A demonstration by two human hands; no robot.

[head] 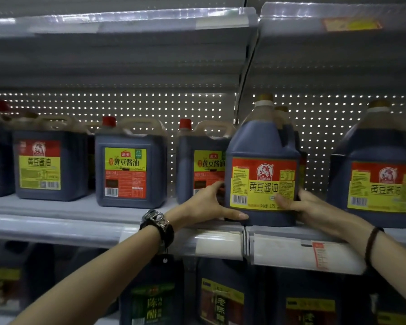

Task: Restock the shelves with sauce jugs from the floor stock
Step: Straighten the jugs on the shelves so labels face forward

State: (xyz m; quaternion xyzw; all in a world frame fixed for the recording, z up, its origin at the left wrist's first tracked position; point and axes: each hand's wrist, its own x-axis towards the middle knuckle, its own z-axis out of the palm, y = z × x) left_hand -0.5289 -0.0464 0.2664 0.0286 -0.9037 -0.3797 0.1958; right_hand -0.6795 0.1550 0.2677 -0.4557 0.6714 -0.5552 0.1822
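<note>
While left hand [209, 206], right hand [306, 206] hold jug [263, 141], rear jug [282, 109] mostly hidden.

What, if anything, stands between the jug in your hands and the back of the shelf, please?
A second jug stands right behind the held jug; only its cap and shoulder show. The left hand and right hand grip the held jug at the front edge of the shelf.

shelf [68, 219] | sauce jugs [130, 170] upright in a row; one jug [263, 172] at front edge

Supermkt aisle: shelves [56, 221] w/ price-tag strips [220, 245], rows of labelled sauce jugs [130, 170].
</note>
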